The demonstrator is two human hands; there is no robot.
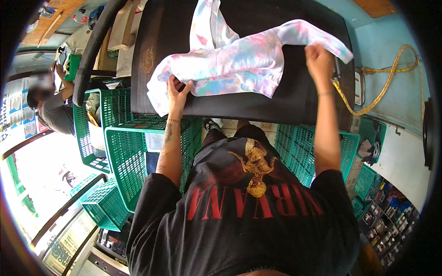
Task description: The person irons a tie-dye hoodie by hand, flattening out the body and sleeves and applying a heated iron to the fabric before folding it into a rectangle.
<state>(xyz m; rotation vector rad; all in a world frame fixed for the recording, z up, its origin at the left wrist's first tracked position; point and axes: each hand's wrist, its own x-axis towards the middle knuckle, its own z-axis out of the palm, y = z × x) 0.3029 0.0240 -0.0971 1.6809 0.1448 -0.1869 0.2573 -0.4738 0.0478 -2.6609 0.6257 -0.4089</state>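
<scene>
A pastel tie-dye long-sleeved garment (pixel 238 58) lies partly folded on a black padded table (pixel 221 108). One sleeve extends to the right, and another part reaches up towards the far edge. My left hand (pixel 179 88) pinches the garment's near edge at the left, thumb and fingers on the cloth. My right hand (pixel 317 58) is at the underside of the right sleeve, its fingers curled; whether cloth is caught between them cannot be told. Just right of that hand, a metal fitting joins a yellow hose (pixel 366 109).
Green plastic baskets (pixel 126 165) stand at the left below the table, some with cloth inside. More green baskets (pixel 300 151) are at the right. A padded dark bar (pixel 86 58) rises at the left. Beyond it is another person (pixel 57 110).
</scene>
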